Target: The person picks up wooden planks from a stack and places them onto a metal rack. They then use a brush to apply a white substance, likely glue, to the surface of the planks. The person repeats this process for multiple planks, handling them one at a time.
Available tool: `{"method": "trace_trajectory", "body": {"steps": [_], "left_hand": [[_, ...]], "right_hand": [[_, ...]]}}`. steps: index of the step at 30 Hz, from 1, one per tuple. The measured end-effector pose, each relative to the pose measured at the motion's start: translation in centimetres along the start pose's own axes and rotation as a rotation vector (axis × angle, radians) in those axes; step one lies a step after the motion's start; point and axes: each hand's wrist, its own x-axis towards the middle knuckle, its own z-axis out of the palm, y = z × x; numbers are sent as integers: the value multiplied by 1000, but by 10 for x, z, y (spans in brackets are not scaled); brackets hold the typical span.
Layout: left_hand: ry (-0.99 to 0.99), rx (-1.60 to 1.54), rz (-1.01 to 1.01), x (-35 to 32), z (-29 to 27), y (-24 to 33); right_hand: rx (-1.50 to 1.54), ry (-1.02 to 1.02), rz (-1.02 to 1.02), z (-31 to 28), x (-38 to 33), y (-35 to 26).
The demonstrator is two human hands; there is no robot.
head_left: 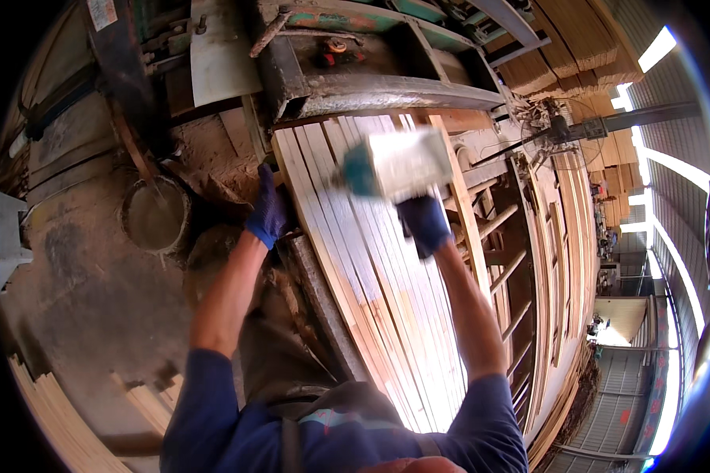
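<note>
A row of long pale wooden boards (386, 299) stands on edge in front of me, running away toward a grimy metal machine (371, 71). My left hand (268, 213), in a blue glove, rests against the left side of the boards near their far end. My right hand (424, 223), also gloved in blue, grips a white bottle with a teal end (394, 165) and holds it sideways above the boards. The bottle is blurred.
A round dusty bucket (154, 214) sits on the dirt floor to the left. A metal rack with rungs (505, 260) borders the boards on the right, with more stacked planks (576, 229) beyond. Loose boards (63, 418) lie at lower left.
</note>
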Motion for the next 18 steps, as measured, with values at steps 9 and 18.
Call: {"method": "trace_trajectory", "body": {"steps": [9,18], "left_hand": [[246,44,-32,0,-2,-3],[321,160,79,48,-64,-38]], "right_hand": [[323,-119,34,-7,97,-8],[100,177,-207,6,30,69]]}}
